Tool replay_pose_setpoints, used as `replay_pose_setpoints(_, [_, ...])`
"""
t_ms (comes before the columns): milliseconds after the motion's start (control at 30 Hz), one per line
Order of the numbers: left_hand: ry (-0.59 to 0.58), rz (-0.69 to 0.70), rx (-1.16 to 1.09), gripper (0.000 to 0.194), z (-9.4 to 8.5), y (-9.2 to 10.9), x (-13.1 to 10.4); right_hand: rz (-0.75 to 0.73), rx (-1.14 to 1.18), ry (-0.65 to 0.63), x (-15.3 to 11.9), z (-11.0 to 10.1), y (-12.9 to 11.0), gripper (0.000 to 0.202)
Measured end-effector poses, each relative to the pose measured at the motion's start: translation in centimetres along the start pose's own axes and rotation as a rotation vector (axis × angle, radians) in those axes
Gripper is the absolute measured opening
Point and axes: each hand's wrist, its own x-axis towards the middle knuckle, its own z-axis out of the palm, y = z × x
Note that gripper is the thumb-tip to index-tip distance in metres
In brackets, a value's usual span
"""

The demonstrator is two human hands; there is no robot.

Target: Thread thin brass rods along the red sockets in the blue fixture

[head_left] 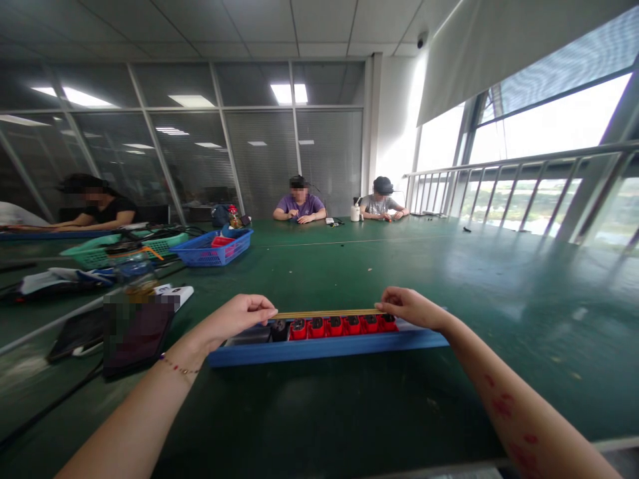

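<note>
A long blue tray (329, 351) lies crosswise on the green table in front of me. Inside it stands a row of several red pieces with black tops (317, 327); a round black part (280, 330) and a grey piece (248, 334) are to their left. Stretched level along the tray's far side is a thin yellow strip (327, 313), possibly more than one strand. My left hand (249, 311) pinches its left end between thumb and fingers. The right end is pinched by my right hand (407, 306). Both forearms reach over the tray's ends.
Left of the tray lie a dark phone-like device (137, 336), a jar (134, 269), a blue basket (214, 249) with red items and a green basket (82, 253). Across the table (429, 266) sit two people, with a white bottle (355, 213) between them. Another person sits far left.
</note>
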Motion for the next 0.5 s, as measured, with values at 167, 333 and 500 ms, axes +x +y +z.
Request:
replay_pose_setpoints(167, [-0.024,0.005,0.037,0.036,-0.12,-0.67,0.38,-0.021,-0.075,0.015,-0.23,-0.34,-0.02,0.036])
replay_pose_setpoints(333, [-0.033,-0.035,0.069,0.041,0.33,-0.73,0.34,-0.012,-0.107,0.007,-0.3,-0.38,0.05,0.036])
replay_pose_setpoints(500, [-0.08,-0.029,0.051,0.042,0.55,-0.64,0.23,0.003,-0.06,-0.069,-0.15,-0.2,0.48,0.039])
